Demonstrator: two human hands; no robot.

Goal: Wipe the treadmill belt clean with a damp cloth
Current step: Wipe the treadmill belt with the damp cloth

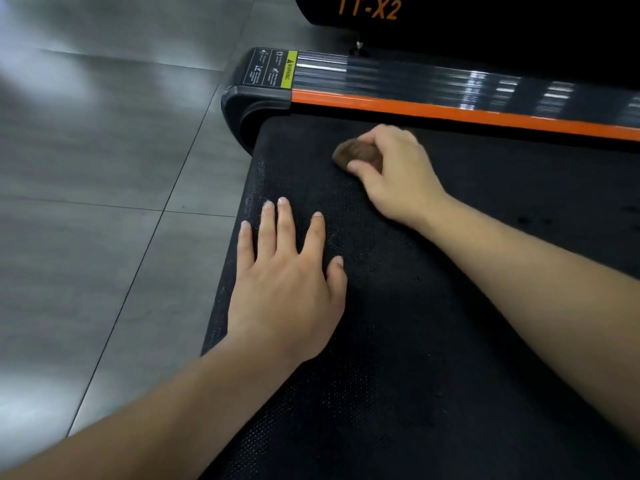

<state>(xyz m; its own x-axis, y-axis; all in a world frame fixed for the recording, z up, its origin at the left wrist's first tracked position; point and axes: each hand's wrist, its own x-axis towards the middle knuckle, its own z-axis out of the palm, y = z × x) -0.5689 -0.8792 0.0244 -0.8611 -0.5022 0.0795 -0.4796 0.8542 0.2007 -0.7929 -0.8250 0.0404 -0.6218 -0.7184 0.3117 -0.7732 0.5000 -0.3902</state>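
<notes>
The black textured treadmill belt (433, 341) fills the lower right of the head view. My right hand (394, 171) grips a small bunched brown cloth (355, 154) and holds it down on the belt near its far left corner. My left hand (287, 278) lies flat on the belt close to its left edge, fingers straight and spread, holding nothing. Most of the cloth is hidden under my right fingers.
An orange strip (450, 110) and a ribbed side rail (398, 76) with a yellow warning label (288, 69) border the belt's far side. A black end cap (242, 109) closes the corner. Grey floor tiles (104, 202) lie left. A black machine marked TT-X2 (369, 8) stands behind.
</notes>
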